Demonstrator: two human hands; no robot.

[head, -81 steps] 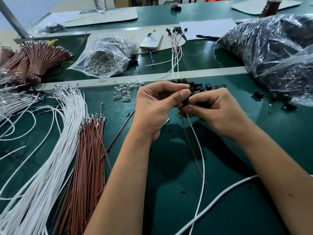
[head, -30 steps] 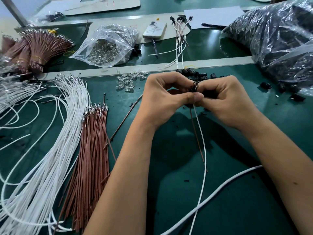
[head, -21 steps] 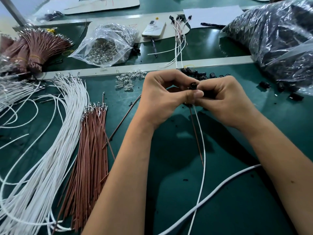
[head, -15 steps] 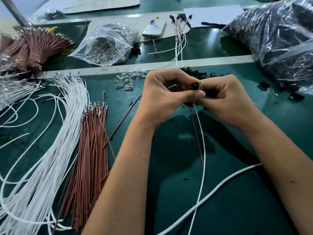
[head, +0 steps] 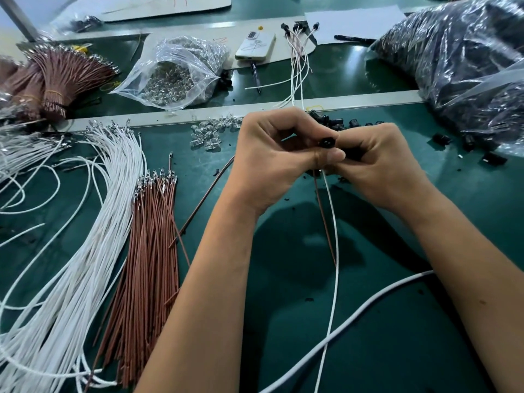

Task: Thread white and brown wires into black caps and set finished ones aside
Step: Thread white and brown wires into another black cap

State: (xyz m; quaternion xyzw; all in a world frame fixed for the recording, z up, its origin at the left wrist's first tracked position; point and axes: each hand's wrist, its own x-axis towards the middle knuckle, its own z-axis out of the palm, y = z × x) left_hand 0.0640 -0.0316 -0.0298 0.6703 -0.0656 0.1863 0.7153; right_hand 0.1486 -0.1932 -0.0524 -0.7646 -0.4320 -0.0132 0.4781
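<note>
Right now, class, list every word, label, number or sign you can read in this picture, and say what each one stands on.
No text can be read.
Cardboard sheet beside the phone: faint red marks, too blurred to read.
Far cardboard: red strokes, not legible.
Phone back: no readable brand.
Paper: appears blank.

No text, label, brand or number can be read anywhere in this view. The cardboard sheet [head: 181, 2] far behind the phone [head: 256, 45] carries a few short red and orange pen strokes, and just left of the phone there is a faint reddish mark on the board beneath it, perhaps handwriting, but too small and blurred to make out as letters. The white paper [head: 357, 19] to the right of the phone shows a blank face, and the back of the phone itself bears no legible logo.
</note>
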